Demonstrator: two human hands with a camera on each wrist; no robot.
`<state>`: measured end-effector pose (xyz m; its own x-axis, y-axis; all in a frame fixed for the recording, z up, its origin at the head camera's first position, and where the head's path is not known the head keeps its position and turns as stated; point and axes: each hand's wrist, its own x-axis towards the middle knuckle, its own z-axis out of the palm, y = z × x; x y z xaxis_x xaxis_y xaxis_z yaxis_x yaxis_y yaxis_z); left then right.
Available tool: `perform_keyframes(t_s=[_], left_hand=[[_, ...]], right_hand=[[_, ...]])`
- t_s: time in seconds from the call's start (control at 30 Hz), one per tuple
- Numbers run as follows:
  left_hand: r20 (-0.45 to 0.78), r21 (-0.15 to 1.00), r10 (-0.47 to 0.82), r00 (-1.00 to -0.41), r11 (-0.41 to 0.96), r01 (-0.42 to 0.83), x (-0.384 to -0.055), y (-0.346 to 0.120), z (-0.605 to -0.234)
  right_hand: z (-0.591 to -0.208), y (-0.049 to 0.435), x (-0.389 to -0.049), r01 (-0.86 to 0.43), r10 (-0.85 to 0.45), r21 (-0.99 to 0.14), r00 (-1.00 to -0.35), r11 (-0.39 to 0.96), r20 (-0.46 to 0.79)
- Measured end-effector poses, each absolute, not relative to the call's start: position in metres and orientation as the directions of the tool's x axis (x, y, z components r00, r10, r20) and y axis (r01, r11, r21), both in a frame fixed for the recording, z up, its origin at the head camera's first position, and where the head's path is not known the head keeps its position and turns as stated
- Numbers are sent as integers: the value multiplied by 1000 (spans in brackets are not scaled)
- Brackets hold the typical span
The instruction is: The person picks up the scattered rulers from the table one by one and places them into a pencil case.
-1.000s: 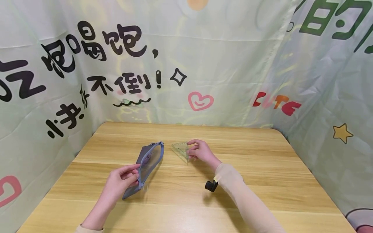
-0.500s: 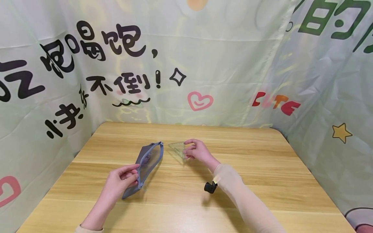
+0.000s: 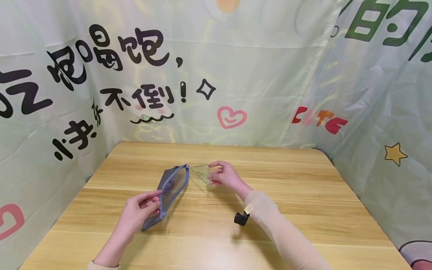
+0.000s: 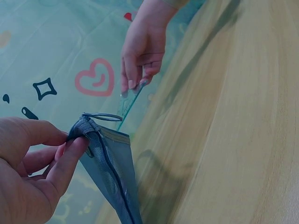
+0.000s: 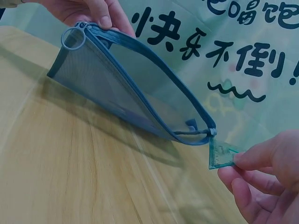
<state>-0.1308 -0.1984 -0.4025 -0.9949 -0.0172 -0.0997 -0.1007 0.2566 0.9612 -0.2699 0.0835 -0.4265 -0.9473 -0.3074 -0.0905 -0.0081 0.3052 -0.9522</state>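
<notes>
My left hand [image 3: 140,208] pinches the near end of the edge of a blue-grey zip pouch [image 5: 88,65]. The pouch is unzipped, and its mouth gapes toward the right. A round ring pull [image 5: 73,38] hangs by the pinched end in the right wrist view. My right hand [image 3: 227,177] pinches a clear greenish set square [image 3: 201,173] between thumb and fingers. One corner of the set square points left and sits right at the far end of the pouch's opening. In the left wrist view the set square [image 4: 130,106] shows almost edge-on behind the pouch.
A wooden table [image 3: 287,210] lies under both hands. Printed cloth walls [image 3: 263,93] close it in at the back and sides. A small black camera [image 3: 241,218] sticks out below the right wrist.
My right hand has moved left with the set square, bringing its corner up to the pouch's far end. The left hand and the pouch have stayed in place.
</notes>
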Motion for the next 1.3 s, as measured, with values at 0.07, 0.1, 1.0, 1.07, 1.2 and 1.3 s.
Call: perform_keyframes(t_s=[0.07,0.1,1.0,1.07,1.2,1.3], left_hand=[[-98,961,-16,-995,256,-99,-131,-198,-402],[-98,961,-16,-995,257,-98,-131,-199,-402],[-102,959,-32,-994,261,-107,-132,-198,-402],[-104,959,-33,-994,262,-109,-132,-198,-402],[-104,959,-34,-994,262,-109,-133,-198,-402],[-103,960,-35,-994,260,-108,-133,-198,-402]], right_hand=[[-424,80,-269,4,-310,-955,-945,297,-100],[-423,78,-268,11,-312,-957,-944,291,-106],[-428,46,-266,46,-349,-975,-929,219,-122],[-428,44,-266,46,-352,-976,-928,215,-121],[-427,40,-266,53,-354,-978,-927,204,-124],[-428,37,-267,66,-356,-978,-925,197,-134]])
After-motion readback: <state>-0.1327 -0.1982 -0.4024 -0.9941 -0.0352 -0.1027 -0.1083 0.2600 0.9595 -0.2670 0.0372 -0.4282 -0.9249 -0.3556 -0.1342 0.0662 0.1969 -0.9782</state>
